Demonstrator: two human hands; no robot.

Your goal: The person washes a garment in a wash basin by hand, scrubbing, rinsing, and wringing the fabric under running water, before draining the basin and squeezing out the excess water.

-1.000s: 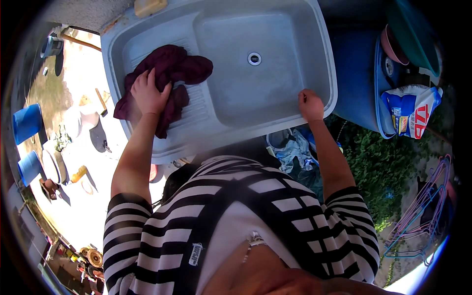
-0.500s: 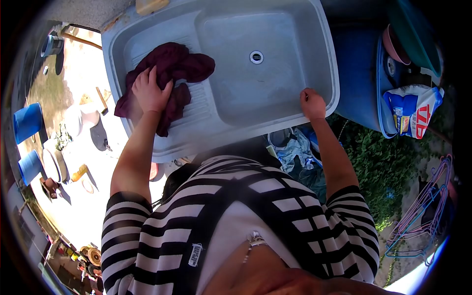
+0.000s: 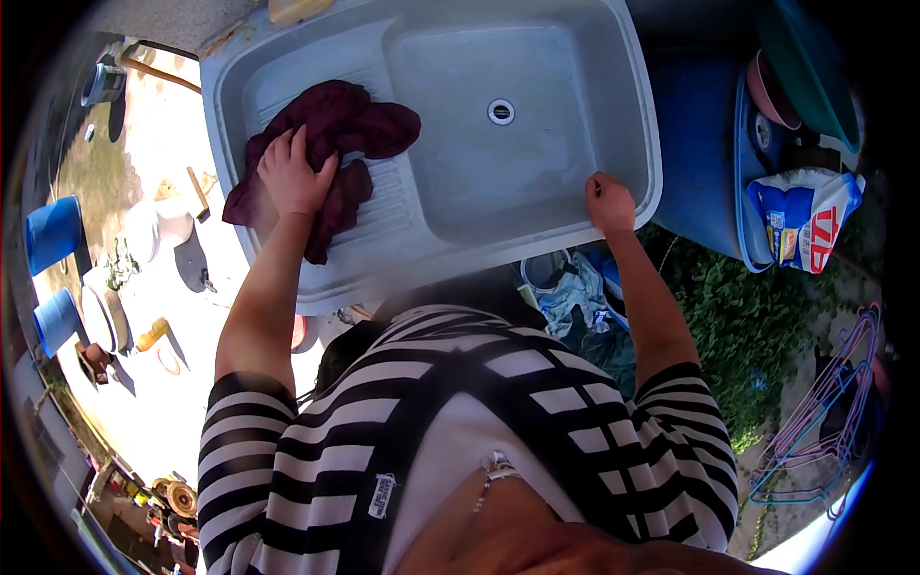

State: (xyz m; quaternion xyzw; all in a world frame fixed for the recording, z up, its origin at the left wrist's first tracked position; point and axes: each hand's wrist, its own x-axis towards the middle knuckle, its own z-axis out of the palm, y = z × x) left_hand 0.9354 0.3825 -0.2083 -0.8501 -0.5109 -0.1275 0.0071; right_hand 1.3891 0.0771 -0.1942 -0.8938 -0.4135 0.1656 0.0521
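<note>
A crumpled maroon cloth [image 3: 350,115] lies on the ribbed washboard side of the grey laundry sink [image 3: 412,244]. My left hand [image 3: 295,177] rests flat on top of it, fingers spread and thumb apart, pressing the fabric without wrapping round it. Part of the cloth hangs toward the sink's near left edge. My right hand [image 3: 610,203] is curled into a fist at the near right corner of the basin, its wrist over the rim. Nothing shows in that fist. The basin's drain [image 3: 500,112] is uncovered.
To the right stands a blue barrel [image 3: 695,163], with a detergent bag [image 3: 805,220] and bowls [image 3: 815,72] by it. Hangers [image 3: 824,422] hang lower right. Below the sink is a bucket with cloths [image 3: 575,297]. Blue tubs [image 3: 54,237] stand on the ground at left.
Both hands and the maroon cloth keep their places. Only the view has shifted very slightly.
</note>
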